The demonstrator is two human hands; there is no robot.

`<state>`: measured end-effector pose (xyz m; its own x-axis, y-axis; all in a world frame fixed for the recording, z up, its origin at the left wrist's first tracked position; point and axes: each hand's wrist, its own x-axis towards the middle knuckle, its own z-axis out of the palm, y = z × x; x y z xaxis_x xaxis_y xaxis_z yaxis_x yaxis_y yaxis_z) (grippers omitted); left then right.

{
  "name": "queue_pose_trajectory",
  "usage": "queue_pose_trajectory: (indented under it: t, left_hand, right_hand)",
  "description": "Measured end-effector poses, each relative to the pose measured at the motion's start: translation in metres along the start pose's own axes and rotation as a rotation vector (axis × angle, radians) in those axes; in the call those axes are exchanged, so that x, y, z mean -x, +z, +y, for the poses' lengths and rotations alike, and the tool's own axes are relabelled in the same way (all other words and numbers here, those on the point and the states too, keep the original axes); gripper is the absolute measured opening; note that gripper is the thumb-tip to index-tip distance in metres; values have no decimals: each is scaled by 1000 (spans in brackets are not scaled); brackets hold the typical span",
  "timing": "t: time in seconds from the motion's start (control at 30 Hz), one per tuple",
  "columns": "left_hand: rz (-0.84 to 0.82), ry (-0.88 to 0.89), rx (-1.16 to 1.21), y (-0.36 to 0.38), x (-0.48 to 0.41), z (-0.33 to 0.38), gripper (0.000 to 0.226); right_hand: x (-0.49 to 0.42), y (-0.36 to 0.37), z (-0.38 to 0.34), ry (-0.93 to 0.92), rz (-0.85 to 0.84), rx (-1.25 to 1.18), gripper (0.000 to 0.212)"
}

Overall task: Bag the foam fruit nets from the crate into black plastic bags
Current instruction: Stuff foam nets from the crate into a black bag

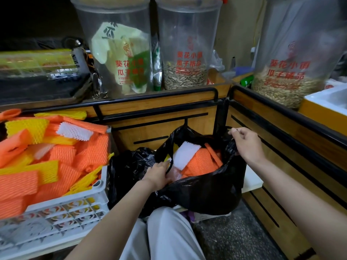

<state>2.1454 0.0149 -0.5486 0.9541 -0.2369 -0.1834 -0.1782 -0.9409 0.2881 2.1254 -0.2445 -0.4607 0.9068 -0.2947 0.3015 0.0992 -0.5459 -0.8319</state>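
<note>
A black plastic bag (pixel 206 192) stands open in front of my knees, holding orange, white and yellow foam nets (pixel 199 162). My left hand (pixel 159 173) grips the bag's near-left rim. My right hand (pixel 246 143) pinches the far-right handle and lifts it. To the left, a white lattice crate (pixel 62 209) is piled with orange, yellow and white foam fruit nets (pixel 56 156).
A second crumpled black bag (pixel 129 164) lies between crate and open bag. Wooden display counters with black rails (pixel 155 107) close off the back and right. Tall clear tubs of seeds (pixel 185 53) stand on top. Speckled floor (pixel 234 237) shows at lower right.
</note>
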Motion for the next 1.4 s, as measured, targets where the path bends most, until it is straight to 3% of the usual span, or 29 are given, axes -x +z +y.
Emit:
queue_pose_trajectory:
  t: [0.2,0.37,0.43,0.63,0.87,0.93,1.13,1.4]
  left_hand:
    - [-47,-153,461,14,-5,0,62]
    - [119,-7,546,-5,-8,5,12]
    - [236,50,573,-32,-9,12,22]
    - [622,118,659,-140,-26,47,19]
    - [844,211,677,-207,-38,73,21]
    - [830,153,666,-203,-40,67,25]
    - [571,-145,508,-156,-36,17,33]
    - [537,-153,483,-146,-11,-5,27]
  right_hand:
    - [1,2,10,11,-42,-10,25]
    - [0,4,20,41,-74,-21,26]
    - [-5,6,18,41,-82,-17,24]
    - [-46,2,-23,-39,-5,48,26]
    - [-102,-17,-68,-128,191,-38,31]
    - [-107,-18,-65,-104,159,-3,29]
    - [-94,-3,-25,111,-121,172,31]
    - [-70,16,-43,45,-83,253,25]
